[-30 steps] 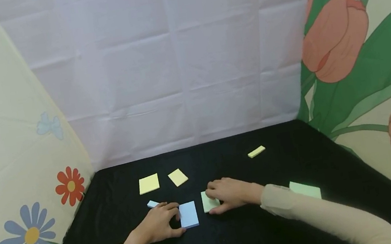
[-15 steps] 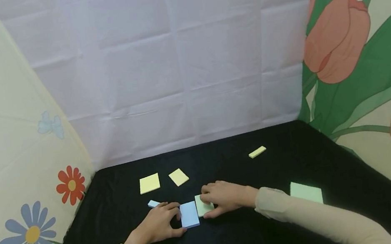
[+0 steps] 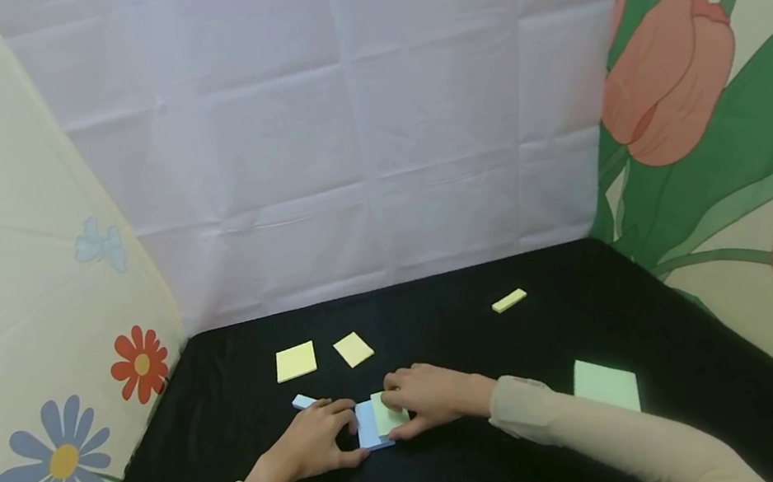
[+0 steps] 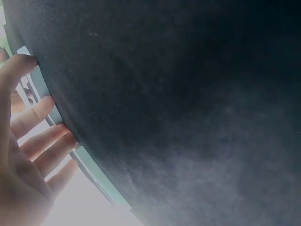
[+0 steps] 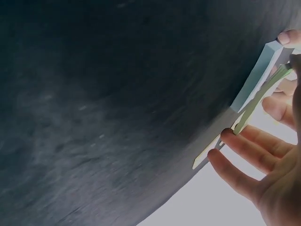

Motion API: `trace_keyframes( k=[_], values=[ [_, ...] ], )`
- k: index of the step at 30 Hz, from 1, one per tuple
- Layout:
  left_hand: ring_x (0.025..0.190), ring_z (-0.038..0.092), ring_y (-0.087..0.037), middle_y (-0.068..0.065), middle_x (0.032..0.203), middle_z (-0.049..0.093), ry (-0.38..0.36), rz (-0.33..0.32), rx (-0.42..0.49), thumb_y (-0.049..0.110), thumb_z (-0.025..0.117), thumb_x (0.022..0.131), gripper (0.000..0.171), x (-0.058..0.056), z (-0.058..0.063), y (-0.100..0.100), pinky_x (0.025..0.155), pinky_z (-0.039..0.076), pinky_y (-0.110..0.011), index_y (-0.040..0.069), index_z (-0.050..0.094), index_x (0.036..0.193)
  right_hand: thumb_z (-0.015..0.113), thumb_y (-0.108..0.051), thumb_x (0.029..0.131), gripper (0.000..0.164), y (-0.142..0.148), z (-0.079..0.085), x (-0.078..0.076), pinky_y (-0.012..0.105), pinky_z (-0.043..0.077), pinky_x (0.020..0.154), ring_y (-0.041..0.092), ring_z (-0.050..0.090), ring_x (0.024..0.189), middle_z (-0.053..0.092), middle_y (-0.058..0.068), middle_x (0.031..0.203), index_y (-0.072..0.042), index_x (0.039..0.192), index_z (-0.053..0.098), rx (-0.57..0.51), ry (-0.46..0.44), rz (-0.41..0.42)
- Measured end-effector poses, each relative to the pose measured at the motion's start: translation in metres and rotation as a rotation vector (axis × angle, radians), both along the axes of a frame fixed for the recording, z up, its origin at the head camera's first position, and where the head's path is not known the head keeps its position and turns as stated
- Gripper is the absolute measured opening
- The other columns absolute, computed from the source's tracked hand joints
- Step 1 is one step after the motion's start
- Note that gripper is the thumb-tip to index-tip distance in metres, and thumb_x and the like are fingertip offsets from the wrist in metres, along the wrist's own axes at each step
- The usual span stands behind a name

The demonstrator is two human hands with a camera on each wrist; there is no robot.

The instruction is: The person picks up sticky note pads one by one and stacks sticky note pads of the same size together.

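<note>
In the head view, a blue sticky note pad [image 3: 367,427] lies on the black cloth at the middle front. My left hand [image 3: 317,439] holds it by its left side, thumb at the near corner and fingers farther back; the left wrist view shows those fingertips along the edge of the blue pad [image 4: 41,84]. Pinched in my right hand [image 3: 431,397] is a smaller pale green sticky note pad [image 3: 387,417], which overlaps the right part of the blue one. From the right wrist, the green pad [image 5: 256,101] appears tilted above the blue pad [image 5: 257,75].
Farther back lie two yellow sticky note pads, a squarish one [image 3: 295,362] and a smaller one [image 3: 354,350]. A narrow yellow pad [image 3: 510,301] is at back right. A narrow blue pad [image 3: 302,402] sits behind my left hand, and a larger green pad [image 3: 606,385] beyond my right sleeve.
My right hand has moved left with the green pad, from beside the blue pad to over its right part. The left hand stays at the blue pad's left side.
</note>
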State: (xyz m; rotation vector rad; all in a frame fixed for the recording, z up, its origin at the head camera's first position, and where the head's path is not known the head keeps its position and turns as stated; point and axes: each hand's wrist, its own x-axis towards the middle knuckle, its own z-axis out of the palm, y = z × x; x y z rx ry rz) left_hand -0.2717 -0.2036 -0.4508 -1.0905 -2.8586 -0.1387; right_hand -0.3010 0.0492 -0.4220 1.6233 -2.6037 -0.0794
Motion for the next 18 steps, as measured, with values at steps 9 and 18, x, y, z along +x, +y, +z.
trace_keyframes(
  k=[9,18],
  values=[
    [0.102,0.062,-0.024,-0.001,0.12,0.064,0.006,0.003,0.012,0.059,0.067,0.085,0.035,0.0,-0.002,-0.002,0.084,0.051,-0.043,0.025,0.06,0.085,0.056,-0.056,0.095,0.032,-0.009,-0.001,0.003,0.022,0.04,0.067,0.006,0.05,0.081,0.058,-0.004,0.105,-0.024,0.095,0.056,-0.005,0.007,0.011],
    [0.104,0.062,-0.026,-0.003,0.123,0.064,-0.01,0.006,0.014,0.06,0.066,0.085,0.036,0.0,-0.001,-0.001,0.083,0.052,-0.044,0.025,0.061,0.086,0.057,-0.054,0.096,0.032,-0.013,0.002,0.007,0.021,0.039,0.065,0.006,0.05,0.08,0.059,-0.003,0.106,-0.023,0.098,0.058,0.002,0.008,0.008]
  ],
)
